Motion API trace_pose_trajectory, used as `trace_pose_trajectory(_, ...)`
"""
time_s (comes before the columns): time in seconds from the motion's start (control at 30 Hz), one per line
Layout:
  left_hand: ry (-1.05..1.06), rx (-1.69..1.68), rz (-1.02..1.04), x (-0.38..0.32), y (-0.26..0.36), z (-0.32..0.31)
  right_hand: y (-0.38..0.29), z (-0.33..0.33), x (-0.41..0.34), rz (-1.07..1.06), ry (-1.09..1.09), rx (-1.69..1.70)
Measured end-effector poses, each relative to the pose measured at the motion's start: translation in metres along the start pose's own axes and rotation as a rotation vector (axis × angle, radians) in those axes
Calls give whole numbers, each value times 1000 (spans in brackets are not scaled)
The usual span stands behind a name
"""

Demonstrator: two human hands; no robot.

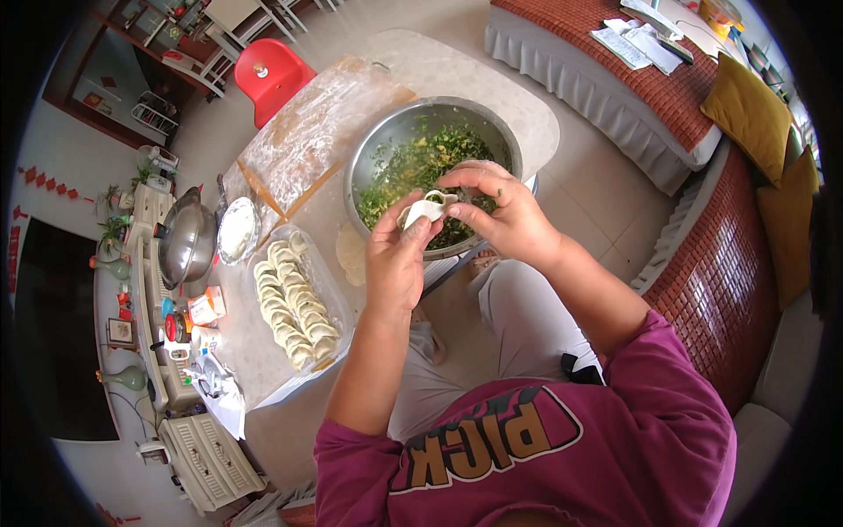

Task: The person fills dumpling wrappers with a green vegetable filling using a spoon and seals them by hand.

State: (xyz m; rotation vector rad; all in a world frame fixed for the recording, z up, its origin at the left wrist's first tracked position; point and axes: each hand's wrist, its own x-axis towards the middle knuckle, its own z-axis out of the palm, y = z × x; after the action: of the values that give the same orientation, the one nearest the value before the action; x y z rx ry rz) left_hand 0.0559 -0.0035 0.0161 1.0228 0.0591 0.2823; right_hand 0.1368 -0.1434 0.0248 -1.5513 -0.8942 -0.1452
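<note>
Above the near rim of a steel mixing bowl (365,155), a partly folded dumpling (425,211) rests in the fingers of my left hand (398,263). Green filling shows through the opening at its top. My right hand (507,207) pinches the dumpling's right edge between thumb and fingers. Chopped greens with yellow bits (421,158) cover the bowl's bottom. Left of the bowl, loose dough wrappers (352,253) lie on the table, partly under its rim. Two rows of shaped dumplings (290,303) fill much of a clear plastic container (339,306).
A floured wooden board (316,125) lies beyond the container on the table (388,53). Farther left stand a bowl of flour (238,230), a lidded metal pot (188,237) and several small packages and jars (205,306). A red chair (270,76) stands past the board.
</note>
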Motion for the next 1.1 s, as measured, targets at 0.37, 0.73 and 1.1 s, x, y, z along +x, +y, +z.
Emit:
trace_pose_trajectory(0.37, -26, 91, -16, -2, 0, -1, -5, 1, 3, 228, -92, 16)
trace_pose_trajectory(0.73, -30, 156, -10, -3, 5, 3, -3, -2, 0, 109, -134, -1)
trace_pose_trajectory(1.1, -61, 382, 32, -1, 9, 10, 11, 5, -8, 264, -56, 289)
